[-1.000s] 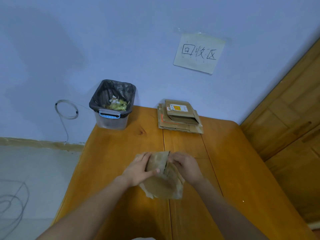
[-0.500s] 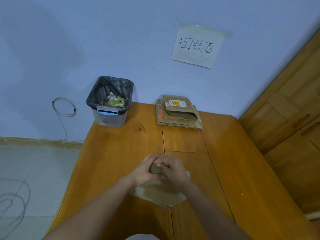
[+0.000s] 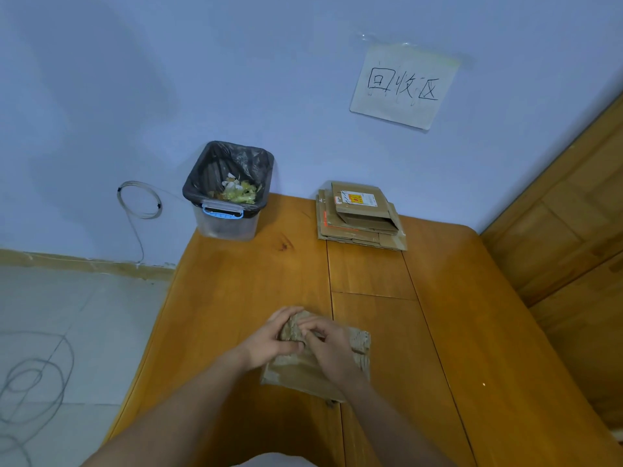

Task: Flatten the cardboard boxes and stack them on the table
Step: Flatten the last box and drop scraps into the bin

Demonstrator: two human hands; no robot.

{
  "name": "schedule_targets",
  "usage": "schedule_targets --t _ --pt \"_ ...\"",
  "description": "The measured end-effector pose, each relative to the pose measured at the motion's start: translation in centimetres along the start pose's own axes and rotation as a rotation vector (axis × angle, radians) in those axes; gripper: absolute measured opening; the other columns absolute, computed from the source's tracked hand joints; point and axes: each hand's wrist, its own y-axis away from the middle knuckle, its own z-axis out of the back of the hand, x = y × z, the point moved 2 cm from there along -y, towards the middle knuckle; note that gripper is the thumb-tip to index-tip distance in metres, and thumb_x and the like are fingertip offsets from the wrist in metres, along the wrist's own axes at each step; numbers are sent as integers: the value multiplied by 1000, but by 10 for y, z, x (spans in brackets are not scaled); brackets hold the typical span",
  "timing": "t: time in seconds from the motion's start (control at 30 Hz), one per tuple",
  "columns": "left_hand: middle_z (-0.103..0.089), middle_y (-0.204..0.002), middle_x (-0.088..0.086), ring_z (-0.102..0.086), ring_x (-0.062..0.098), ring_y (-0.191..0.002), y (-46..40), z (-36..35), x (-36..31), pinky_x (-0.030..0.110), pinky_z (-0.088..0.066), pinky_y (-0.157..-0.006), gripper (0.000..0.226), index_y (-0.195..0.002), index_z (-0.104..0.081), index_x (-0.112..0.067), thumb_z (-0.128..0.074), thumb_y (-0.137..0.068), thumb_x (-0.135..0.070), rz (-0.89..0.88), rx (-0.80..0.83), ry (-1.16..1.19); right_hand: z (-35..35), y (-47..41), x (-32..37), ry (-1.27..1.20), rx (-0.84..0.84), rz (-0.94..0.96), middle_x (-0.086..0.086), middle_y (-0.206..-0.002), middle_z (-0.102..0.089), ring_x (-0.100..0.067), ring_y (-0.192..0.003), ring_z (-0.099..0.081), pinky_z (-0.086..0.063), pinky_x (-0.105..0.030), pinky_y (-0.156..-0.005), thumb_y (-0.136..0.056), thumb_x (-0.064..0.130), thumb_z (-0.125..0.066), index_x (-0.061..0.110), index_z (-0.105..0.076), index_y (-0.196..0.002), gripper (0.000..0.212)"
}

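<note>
Two bare hands meet over a small cardboard box (image 3: pixel 313 369) lying near the front-centre of a wooden table (image 3: pixel 455 332). The box looks mostly squashed, w/ one crumpled flap sticking up between the hands. The left hand (image 3: pixel 273 338) curls its fingers around the flap's left side, thumb pressed against it; the right hand (image 3: pixel 332 348) lies over the box from the right, fingers bent and pinching the same flap. Both are grasping the cardboard, not released. At the table's far edge, centre-right & against the blue wall, sits a stack of flattened boxes (image 3: pixel 360 217), the top one carrying a shipping label w/ a yellow patch. To the left of the stack, on the far-left corner of the table, stands a clear plastic bin (image 3: pixel 227 192) lined w/ a black bag, holding light-coloured scraps. A handwritten paper sign (image 3: pixel 404 85) is taped to the wall above the stack. A thin cable loop (image 3: pixel 139 199) hangs on the wall left of the bin. Wooden panelling (image 3: pixel 573 214) runs along the right.
</note>
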Motion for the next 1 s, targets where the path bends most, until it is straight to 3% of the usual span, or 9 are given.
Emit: schedule_targets --t 0.1,0.2,0.4,0.47,0.67,0.83,1.0 --pt "-9 -157 -3 -3 12 -147 2 -3 9 43 -11 -120 75 -148 -27 -34 -70 -87 -27 16 -39 27 -4 -3 -2 15 8 -22 15 -90 -70 -1 -92 -64 -50 -25 -87 -89 4 -62 25 -71 -83 24" --pt "-12 -157 -2 -9 19 -147 2 -5 13 48 -15 -120 70 -146 -28 -36 -69 -89 -28 3 -41 70 -3 -7 -3 -32 -15 -94 6 -87 -71 -11 -89 -66 -53 -36 -87 -90 5 -59 25 -69 -80 24" --pt "-16 -150 -9 -14 9 -139 -1 -4 19 32 -18 -115 64 -137 -29 -45 -68 -88 -34 -21 -44 56 -5 -9 -5 -124 -18 -171 -1 -90 -72 -15 -90 -67 -55 -43 -85 -90 5 -58 18 -69 -80 21" --pt "-19 -149 -10 -13 7 -139 -1 -5 20 32 -17 -116 63 -137 -32 -44 -69 -87 -34 -36 -46 46 -5 -7 -6 -116 -17 -152 -1 -89 -71 -17 -90 -67 -55 -43 -85 -89 4 -58 18 -68 -78 21" --pt "-37 -135 -14 -29 8 -136 5 -8 24 35 -31 -110 35 -116 -51 -31 -70 -87 -35 -137 -116 -42 -3 -2 -9 -21 -17 -66 1 -87 -69 -14 -87 -65 -54 -38 -85 -86 2 -60 18 -66 -78 19" --pt "-37 -131 -24 -31 0 -129 6 -8 20 24 -32 -99 32 -111 -52 -30 -71 -86 -36 -144 -137 -112 -3 6 -9 98 -25 -12 9 -84 -68 -6 -85 -63 -52 -29 -82 -86 8 -62 17 -67 -78 14" --pt "-36 -133 -17 -43 9 -123 6 -8 20 34 -45 -100 36 -111 -49 -32 -72 -84 -40 -107 -153 -153 5 13 -15 184 -109 -44 3 -79 -64 -7 -76 -60 -49 -23 -74 -86 5 -61 11 -66 -80 10"
